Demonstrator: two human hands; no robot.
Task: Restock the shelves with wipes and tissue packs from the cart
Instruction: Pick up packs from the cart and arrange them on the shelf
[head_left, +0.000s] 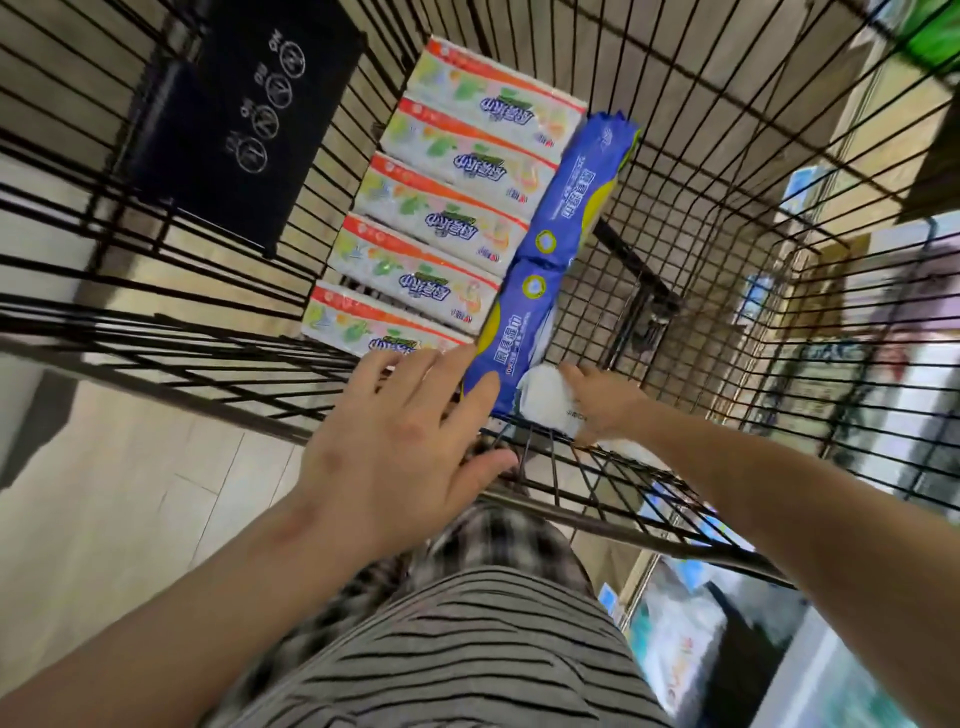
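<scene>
Over the near rim of the cart (156, 387), the left hand (395, 447) spreads wide, fingertips (483, 387) touching the blue pack (550, 228). The right hand (608, 405) grips a white pack (545, 402).

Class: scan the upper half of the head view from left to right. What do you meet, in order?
black panel → orange-white packs → blue packs → cart wall

Five white-and-orange plastic-wrapped tissue packs (447, 202) in row along left side of black wire cart (156, 389). Long blue plastic wipes pack (561, 208) touching row's right. White soft pack (545, 402) at near end, right hand (605, 402) on it.
</scene>
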